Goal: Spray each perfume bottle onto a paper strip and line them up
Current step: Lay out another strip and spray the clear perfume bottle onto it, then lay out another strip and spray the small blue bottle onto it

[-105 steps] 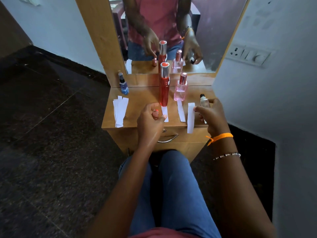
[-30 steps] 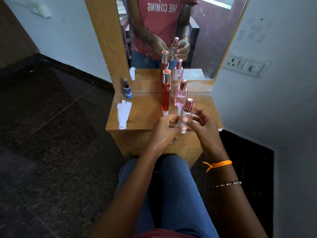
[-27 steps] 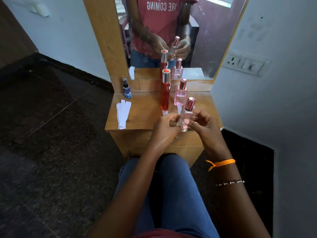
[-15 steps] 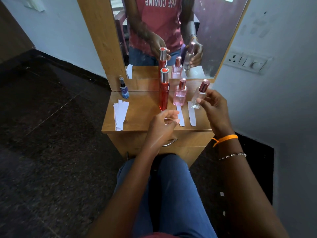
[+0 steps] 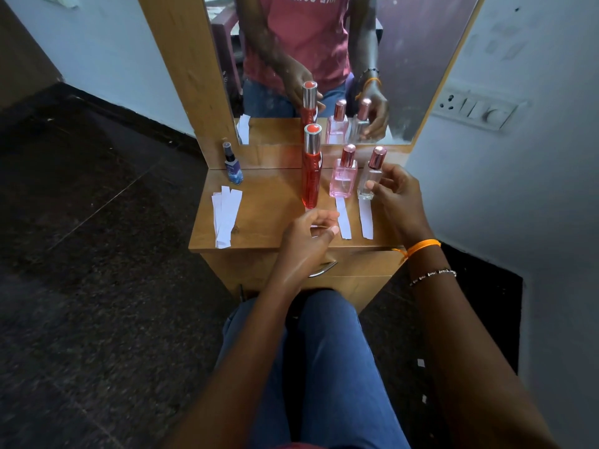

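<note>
On the dresser top (image 5: 259,205), left hand (image 5: 308,234), loosely curled, hides one strip; right hand (image 5: 398,196) grips the clear bottle (image 5: 369,179).

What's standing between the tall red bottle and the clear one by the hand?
In the head view, the pink bottle stands between the tall red bottle and the clear bottle.

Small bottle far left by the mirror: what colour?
Blue small bottle with a black sprayer top; head view.

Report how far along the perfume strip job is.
Done: the red bottle, pink bottle and clear bottle stand in a row, each with a strip in front. In hand: the right hand is at the clear bottle. Left: the blue bottle, with spare strips beside it.
</note>
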The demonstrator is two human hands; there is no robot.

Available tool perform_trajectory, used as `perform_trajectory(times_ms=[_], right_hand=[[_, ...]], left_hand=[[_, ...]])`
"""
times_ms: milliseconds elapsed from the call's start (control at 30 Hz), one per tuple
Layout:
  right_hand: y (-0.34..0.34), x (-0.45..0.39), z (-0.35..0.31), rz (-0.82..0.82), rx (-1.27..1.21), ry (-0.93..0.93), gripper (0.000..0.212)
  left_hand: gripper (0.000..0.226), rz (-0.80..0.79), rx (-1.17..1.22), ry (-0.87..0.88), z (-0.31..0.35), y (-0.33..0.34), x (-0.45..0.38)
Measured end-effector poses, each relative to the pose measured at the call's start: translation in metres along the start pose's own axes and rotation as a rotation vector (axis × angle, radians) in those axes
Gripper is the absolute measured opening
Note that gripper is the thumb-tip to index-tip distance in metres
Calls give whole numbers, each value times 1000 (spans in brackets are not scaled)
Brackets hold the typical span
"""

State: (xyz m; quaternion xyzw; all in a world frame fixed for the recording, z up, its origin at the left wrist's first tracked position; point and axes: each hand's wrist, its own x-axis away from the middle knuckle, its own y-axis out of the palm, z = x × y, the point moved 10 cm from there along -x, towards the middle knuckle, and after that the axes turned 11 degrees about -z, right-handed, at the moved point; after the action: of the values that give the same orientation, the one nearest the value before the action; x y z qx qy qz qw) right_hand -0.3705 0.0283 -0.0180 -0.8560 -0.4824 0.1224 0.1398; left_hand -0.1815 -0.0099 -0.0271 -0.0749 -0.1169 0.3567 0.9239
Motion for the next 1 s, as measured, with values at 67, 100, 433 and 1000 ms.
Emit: perform_trajectory(times_ms=[67, 100, 433, 1000], right_hand=[[-1, 0, 2, 7, 8, 12, 28], [-1, 0, 3, 11, 12, 18, 31], [14, 69, -20, 362, -45, -50, 17], [208, 32, -51, -257, -4, 129, 20]], left_hand=[[24, 0, 3, -1, -1, 0, 0], [24, 0, 2, -2, -2, 0, 0], [21, 89, -21, 29, -8, -28, 7], [38, 405, -480, -100, -41, -149, 38]])
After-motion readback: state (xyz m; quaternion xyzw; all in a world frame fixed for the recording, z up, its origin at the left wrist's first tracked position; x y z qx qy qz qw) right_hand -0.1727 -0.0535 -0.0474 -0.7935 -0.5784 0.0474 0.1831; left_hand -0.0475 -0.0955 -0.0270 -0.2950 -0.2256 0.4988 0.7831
